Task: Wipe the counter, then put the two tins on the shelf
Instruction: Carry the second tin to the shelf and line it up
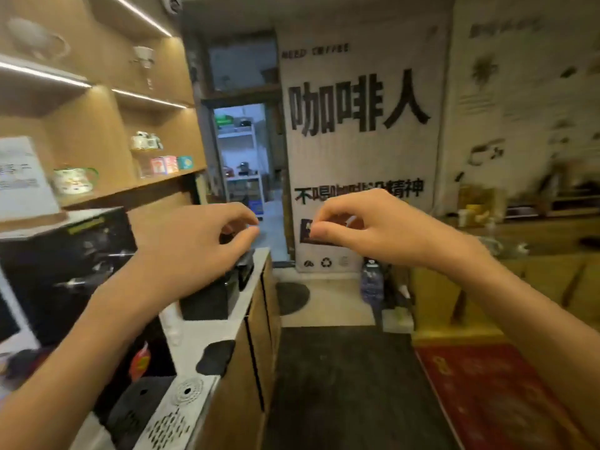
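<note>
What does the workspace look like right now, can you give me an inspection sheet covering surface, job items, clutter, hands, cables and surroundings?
Surface: white counter along the left, partly covered.
Job's things: no tins or wiping cloth seen.
Clutter: black box, dark pad, black coffee machine.
Hands: left hand and right hand raised in the air, fingers pinched; whether they hold anything cannot be told.
Cables: nothing seen.
Surroundings: lit wooden shelves with cups, a wall banner, an open doorway, a red mat.

Matt wood-grain shelf, smooth white counter (wood-look front), glossy black machine, red woven rug
</note>
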A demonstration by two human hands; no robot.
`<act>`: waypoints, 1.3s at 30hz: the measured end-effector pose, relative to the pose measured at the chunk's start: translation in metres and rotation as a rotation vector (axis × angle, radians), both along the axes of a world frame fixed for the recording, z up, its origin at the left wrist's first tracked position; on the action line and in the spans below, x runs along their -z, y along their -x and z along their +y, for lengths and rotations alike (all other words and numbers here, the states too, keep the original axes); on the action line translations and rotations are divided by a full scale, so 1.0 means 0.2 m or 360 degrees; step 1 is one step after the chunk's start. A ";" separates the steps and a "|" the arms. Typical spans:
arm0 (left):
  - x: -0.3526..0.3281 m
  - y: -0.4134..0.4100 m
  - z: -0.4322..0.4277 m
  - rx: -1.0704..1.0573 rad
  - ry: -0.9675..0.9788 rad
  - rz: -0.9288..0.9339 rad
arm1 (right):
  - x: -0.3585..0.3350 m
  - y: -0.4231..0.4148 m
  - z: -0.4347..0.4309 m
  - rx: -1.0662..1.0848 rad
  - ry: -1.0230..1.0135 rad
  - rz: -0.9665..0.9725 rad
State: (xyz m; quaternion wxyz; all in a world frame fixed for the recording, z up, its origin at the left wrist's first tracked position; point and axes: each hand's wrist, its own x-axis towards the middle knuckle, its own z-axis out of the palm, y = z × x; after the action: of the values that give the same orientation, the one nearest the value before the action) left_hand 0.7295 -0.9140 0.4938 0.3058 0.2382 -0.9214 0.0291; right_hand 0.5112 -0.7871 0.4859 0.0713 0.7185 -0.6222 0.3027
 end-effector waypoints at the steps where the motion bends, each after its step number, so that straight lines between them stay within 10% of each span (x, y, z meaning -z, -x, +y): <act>1: 0.07 0.14 0.03 0.0108 0.0003 -0.0028 | 0.08 0.12 0.15 0.0156 0.0013 -0.0069; 9: 0.91 1.04 0.44 0.0934 -0.0184 -0.0660 | 1.06 0.44 1.38 0.1476 -0.0056 -0.0887; 21: 1.87 1.45 1.82 0.2170 0.0044 -0.1496 | 2.02 -0.76 2.57 0.3023 -0.0938 -0.1753; 27: 2.13 1.31 2.53 0.2443 0.0135 -0.1957 | 2.23 -1.39 2.86 0.3379 -0.0716 -0.2471; 39: 2.21 1.24 3.65 0.2721 0.0139 -0.2060 | 2.19 -1.45 3.57 0.3652 -0.0176 -0.2379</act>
State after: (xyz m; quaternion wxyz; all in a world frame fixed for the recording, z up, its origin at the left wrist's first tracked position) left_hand 0.4806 -0.1836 0.0510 -0.3133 -0.5575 -0.7677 -0.0410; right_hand 0.8021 -0.0732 0.0485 -0.0983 -0.5263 -0.7635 0.3612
